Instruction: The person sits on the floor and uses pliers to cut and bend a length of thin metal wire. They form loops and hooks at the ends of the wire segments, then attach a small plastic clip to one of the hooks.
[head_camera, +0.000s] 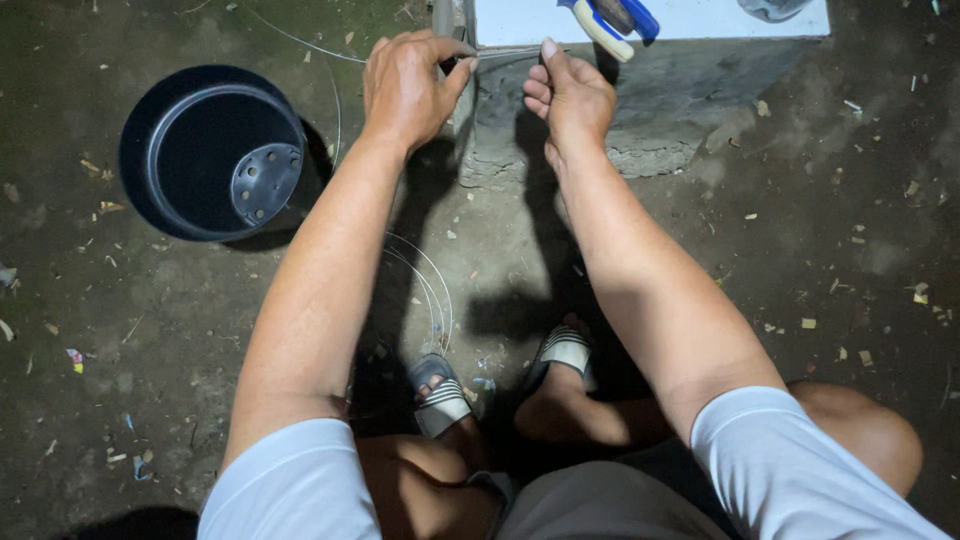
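- Your left hand (408, 85): fist closed around a small dark tool, knuckles up, at the left corner of the concrete block (640, 110); which tool it is cannot be told.
- Your right hand (567, 95): fingers curled, fingertips pinching the thin wire (505, 54) just right of the other hand.
- Wire: a short stretch runs taut between your two hands; loose loops lie on the ground between your forearms, above your sandals (440, 395).
- Pliers (605, 22), blue and cream handles: lying on the white top of the block, just beyond your right hand.
- Black plastic pot (210, 150): on the dirt ground, well left of your left arm, tipped with its mouth facing you.
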